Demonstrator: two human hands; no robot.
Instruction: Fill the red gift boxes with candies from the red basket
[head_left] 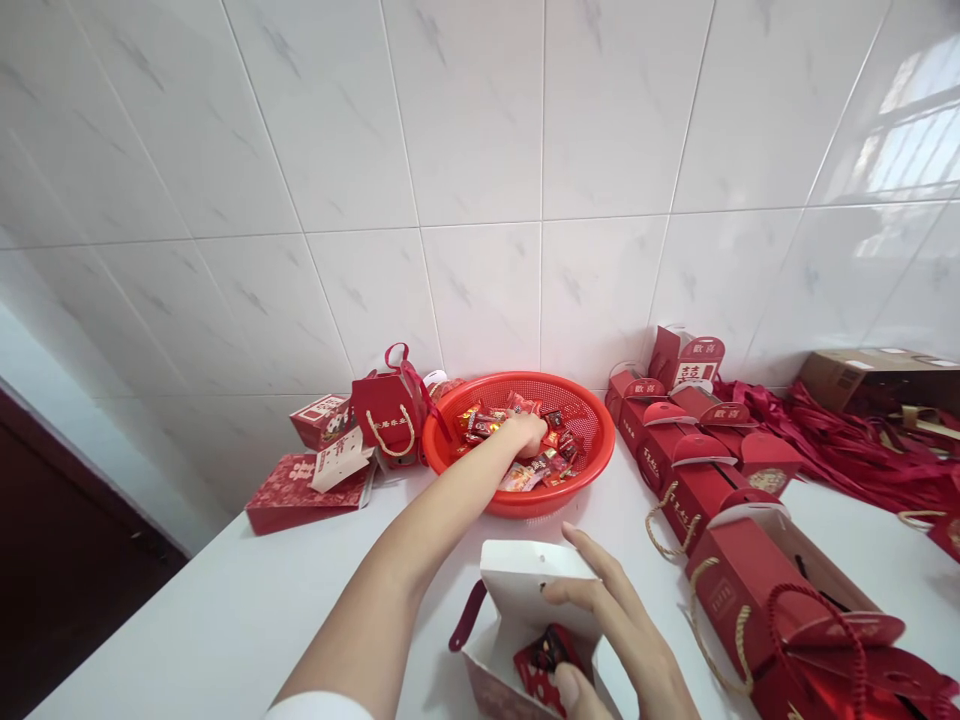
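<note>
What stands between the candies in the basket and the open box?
The near rim of the basket, then the raised white flap of the open box, with the right hand at it. Nothing else visible.

Tiled wall [480, 120] spans the upper frame, white with faint grey marks, with a window reflection [919, 130] at upper right. A dark panel [60, 580] fills the lower left corner, beside the white counter [187, 630]. Left of centre, a small red bag [384, 412] with a rope handle stands near a red box [289, 500] lying down. Red boxes [731, 570] line the right side, some with rope handles. Dark red ribbons [825, 440] lie heaped at far right, by an open cardboard box [844, 378].
</note>
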